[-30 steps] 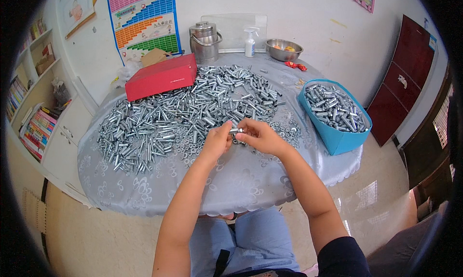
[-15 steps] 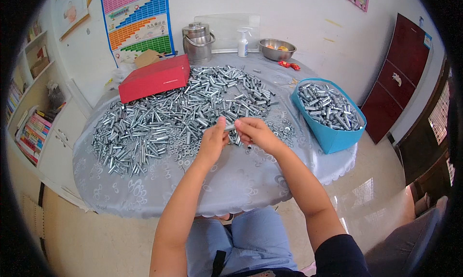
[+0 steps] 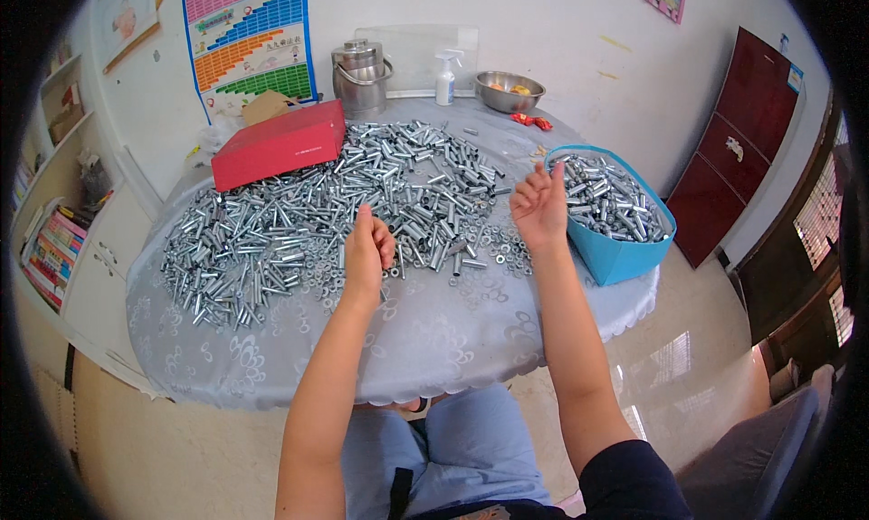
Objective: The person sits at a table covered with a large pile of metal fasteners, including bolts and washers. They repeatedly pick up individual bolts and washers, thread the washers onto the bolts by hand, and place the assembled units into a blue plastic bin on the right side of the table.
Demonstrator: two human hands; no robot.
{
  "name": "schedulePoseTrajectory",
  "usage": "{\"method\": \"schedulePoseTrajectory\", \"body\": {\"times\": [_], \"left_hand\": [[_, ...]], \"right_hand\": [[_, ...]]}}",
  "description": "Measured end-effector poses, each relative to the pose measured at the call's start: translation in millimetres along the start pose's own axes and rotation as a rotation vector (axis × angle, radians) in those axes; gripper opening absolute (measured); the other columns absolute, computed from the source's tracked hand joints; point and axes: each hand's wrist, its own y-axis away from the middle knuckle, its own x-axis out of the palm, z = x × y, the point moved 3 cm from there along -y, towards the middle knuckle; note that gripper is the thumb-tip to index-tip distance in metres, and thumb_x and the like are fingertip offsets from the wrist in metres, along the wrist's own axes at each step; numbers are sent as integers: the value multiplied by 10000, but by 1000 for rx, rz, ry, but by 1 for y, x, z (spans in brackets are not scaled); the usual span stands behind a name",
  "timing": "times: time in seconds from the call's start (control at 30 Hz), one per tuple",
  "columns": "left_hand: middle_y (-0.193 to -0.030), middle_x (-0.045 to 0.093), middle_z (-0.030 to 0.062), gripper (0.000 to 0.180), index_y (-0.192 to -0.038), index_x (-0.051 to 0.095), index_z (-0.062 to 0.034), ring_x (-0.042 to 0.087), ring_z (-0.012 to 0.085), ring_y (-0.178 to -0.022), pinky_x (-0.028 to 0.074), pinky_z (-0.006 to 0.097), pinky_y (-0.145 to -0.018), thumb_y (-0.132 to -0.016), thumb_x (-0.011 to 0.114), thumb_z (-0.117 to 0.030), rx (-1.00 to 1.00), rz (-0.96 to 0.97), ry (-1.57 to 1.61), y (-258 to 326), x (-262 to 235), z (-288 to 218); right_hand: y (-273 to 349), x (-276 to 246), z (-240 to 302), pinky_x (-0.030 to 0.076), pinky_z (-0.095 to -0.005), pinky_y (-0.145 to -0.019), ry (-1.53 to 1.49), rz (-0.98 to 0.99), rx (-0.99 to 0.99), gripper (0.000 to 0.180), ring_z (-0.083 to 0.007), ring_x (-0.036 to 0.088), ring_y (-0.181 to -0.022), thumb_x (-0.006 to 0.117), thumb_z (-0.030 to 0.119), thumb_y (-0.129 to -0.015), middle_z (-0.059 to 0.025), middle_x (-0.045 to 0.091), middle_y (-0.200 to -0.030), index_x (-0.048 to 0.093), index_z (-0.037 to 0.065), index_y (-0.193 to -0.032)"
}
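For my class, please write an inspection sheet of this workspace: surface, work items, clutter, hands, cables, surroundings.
Surface: table with a patterned grey cloth.
Work items: broad heap of metal cylinders; small metal rings along its near side; blue bin filled with metal parts.
Clutter: red box, spray bottle, steel bowl.
Hands: left hand above the heap's near side, right hand beside the bin; fingers curled, contents unclear.
Cables: nothing seen.
Surroundings: wall chart, books, dark red door.

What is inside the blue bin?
The blue bin holds a heap of shiny metal pieces. The top layer hides the bottom and whatever lies deeper; the right hand covers part of the left rim.
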Motion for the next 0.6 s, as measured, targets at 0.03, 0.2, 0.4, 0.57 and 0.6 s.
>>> {"method": "schedulePoseTrajectory", "body": {"times": [0.03,0.2,0.4,0.57,0.6], "left_hand": [[-485,332,-20,467,-600,308,-144,329,87,-409,274,224,-388,-893,315,-507,1,-17,15,0,-1,-1],[-492,333,-18,441,-599,305,-141,310,86,-402,250,228,-381,-893,347,-468,35,-130,128,-2,-9,-3],[-475,304,-21,439,-581,287,-150,277,95,-392,223,239,-370,-894,338,-454,35,-299,335,-10,-26,4],[-478,311,-21,429,-585,291,-143,272,82,-399,210,233,-371,-897,346,-433,-33,-299,388,-6,-20,7],[-483,316,-20,428,-585,293,-138,268,76,-401,202,229,-370,-899,345,-424,-32,-286,382,-5,-17,8]], "right_hand": [[0,-2,-4,265,-204,-450,59,-30,12,285,-64,313,-517,508,394,-865,56,330,-591,502,111,-899],[4,-1,-27,278,-211,-440,572,-149,-19,231,-69,361,-498,552,282,-859,40,387,-580,485,90,-749],[9,3,-54,295,-194,-441,905,-160,0,192,-55,416,-511,582,220,-841,31,458,-601,518,73,-734],[-6,28,-73,366,-208,-492,1263,-56,32,165,-72,476,-557,609,186,-808,14,527,-641,579,24,-816],[-16,31,-79,383,-215,-509,1415,10,40,171,-79,491,-571,617,182,-796,3,545,-651,589,15,-821]]}}
